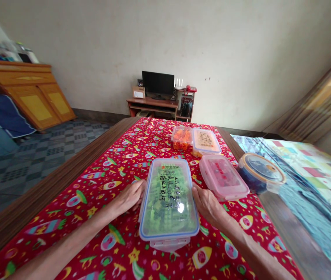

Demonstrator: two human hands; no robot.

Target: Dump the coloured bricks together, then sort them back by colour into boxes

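Okay, big stuff first. You're facing a plaster wall (212, 46), with a low wooden desk (150, 104) against it holding a black monitor (158, 83). A yellow-panelled cabinet (28, 91) stands off to your left, above a checked tile floor (66, 146). A patchwork quilt (308, 175) lies to your right, beside the table.

In front of you is a wooden table (101, 136), covered lengthwise by a red rocket-print tablecloth (115, 171). Main item is a clear rectangular box of green bricks (169, 198), sitting on the cloth near your edge of the table. Its long axis points away from you, roughly along the table, and its latch flap (169, 244) faces you. Black lettering on the lid reads across the short axis; glare hides part of it.

Your left hand (128, 197) is against the box's left long side, and your right hand (207, 204) is at its right long side. Both are in contact, but from this angle you can't really tell whether you're clamping it or just touching.

Just past your right hand sits a pink lidded box (222, 177). Farther on are two orange-filled boxes (193, 140), side by side. A round blue-lidded tub (261, 173) sits on the bare wood, right of the cloth.
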